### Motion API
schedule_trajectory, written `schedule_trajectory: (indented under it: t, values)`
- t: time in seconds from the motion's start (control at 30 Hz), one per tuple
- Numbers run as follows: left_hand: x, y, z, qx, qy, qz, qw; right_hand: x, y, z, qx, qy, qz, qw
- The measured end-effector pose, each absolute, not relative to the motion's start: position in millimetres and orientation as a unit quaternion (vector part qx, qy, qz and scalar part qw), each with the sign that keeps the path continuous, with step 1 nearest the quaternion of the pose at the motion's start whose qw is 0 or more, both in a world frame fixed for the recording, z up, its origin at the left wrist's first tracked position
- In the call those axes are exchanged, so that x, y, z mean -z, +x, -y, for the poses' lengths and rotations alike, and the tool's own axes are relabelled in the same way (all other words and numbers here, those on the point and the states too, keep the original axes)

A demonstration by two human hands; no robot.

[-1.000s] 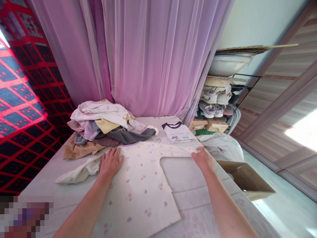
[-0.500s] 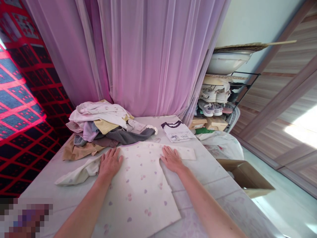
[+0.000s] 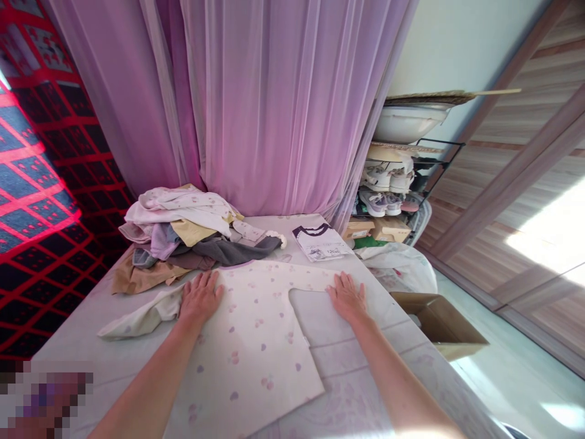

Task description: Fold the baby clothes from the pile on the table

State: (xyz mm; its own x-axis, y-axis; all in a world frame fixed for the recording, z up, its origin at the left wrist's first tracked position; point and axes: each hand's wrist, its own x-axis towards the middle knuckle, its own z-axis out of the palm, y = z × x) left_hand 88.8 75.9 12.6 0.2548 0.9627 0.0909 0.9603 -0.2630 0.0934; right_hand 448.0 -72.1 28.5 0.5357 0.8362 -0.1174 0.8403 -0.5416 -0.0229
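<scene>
A cream long-sleeved child's shirt with purple hearts and pinkish prints lies spread on the table, its collar facing away from me. My left hand rests open where the left sleeve meets the body, and that sleeve is rumpled. At the other side, my right hand lies open with its fingers on the cuff end of the straightened right sleeve. Just behind the shirt sits a folded white T-shirt with a dark collar. A heap of mixed clothes is at the back left.
The table's pale patterned cover shows around the shirt. Purple curtains hang behind it. On the right are a shoe rack bearing shoes and a white basin, a plastic bag, and an open cardboard box.
My right hand has slid outward along the right sleeve from the armpit to the cuff, and the sleeve lies straight. My left hand has stayed on the left shoulder area.
</scene>
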Motion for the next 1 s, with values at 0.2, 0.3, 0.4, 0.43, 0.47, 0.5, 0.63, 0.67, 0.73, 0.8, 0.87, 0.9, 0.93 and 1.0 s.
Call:
schedule_trajectory:
  t: [0.2, 0.3, 0.4, 0.43, 0.47, 0.5, 0.63, 0.67, 0.73, 0.8, 0.87, 0.9, 0.93, 1.0]
  values:
    - [-23.4, 99.5, -75.0, -0.035, 0.784, -0.620, -0.009, -37.7, 333.3, 86.6, 0.113, 0.758, -0.637, -0.090]
    - [-27.5, 101.6, -61.0, -0.045, 0.788, -0.615, -0.010, -28.4, 301.3, 96.3, 0.142, 0.717, -0.677, -0.085]
    - [-22.4, 93.7, -31.5, -0.050, 0.794, -0.606, 0.005, -19.0, 300.3, 100.5, 0.144, 0.719, -0.676, -0.065]
    - [-19.2, 89.1, -19.9, -0.051, 0.795, -0.605, 0.009, -17.0, 302.8, 100.6, 0.141, 0.723, -0.674, -0.061]
    - [-16.0, 84.0, -8.6, -0.050, 0.796, -0.604, 0.012, -15.8, 305.3, 100.3, 0.138, 0.726, -0.671, -0.057]
    - [-13.4, 78.6, 1.6, -0.050, 0.797, -0.602, 0.014, -15.3, 307.1, 99.7, 0.134, 0.729, -0.670, -0.054]
    - [-17.4, 54.5, 22.1, -0.063, 0.815, -0.575, 0.024, -18.5, 305.1, 97.7, 0.124, 0.733, -0.667, -0.041]
    - [-22.5, 47.1, 21.5, -0.075, 0.817, -0.571, 0.026, -19.7, 302.9, 97.6, 0.125, 0.735, -0.665, -0.036]
    - [-36.0, 29.4, 15.3, -0.108, 0.807, -0.581, 0.022, -20.7, 297.6, 98.1, 0.122, 0.744, -0.656, -0.030]
    - [-49.9, 8.1, 5.6, -0.140, 0.775, -0.616, 0.007, -19.4, 292.3, 99.6, 0.107, 0.751, -0.650, -0.038]
    - [-60.2, -14.9, -4.3, -0.150, 0.741, -0.655, 0.005, -15.9, 288.2, 101.8, 0.088, 0.754, -0.649, -0.050]
    - [-63.5, -26.0, -8.8, -0.149, 0.723, -0.674, 0.012, -13.7, 286.8, 102.8, 0.080, 0.753, -0.650, -0.055]
    - [-65.4, -36.3, -13.1, -0.147, 0.708, -0.690, 0.025, -11.6, 286.0, 103.7, 0.073, 0.753, -0.651, -0.059]
    - [-66.6, -53.2, -21.4, -0.150, 0.687, -0.709, 0.063, -7.9, 285.7, 104.9, 0.055, 0.752, -0.653, -0.068]
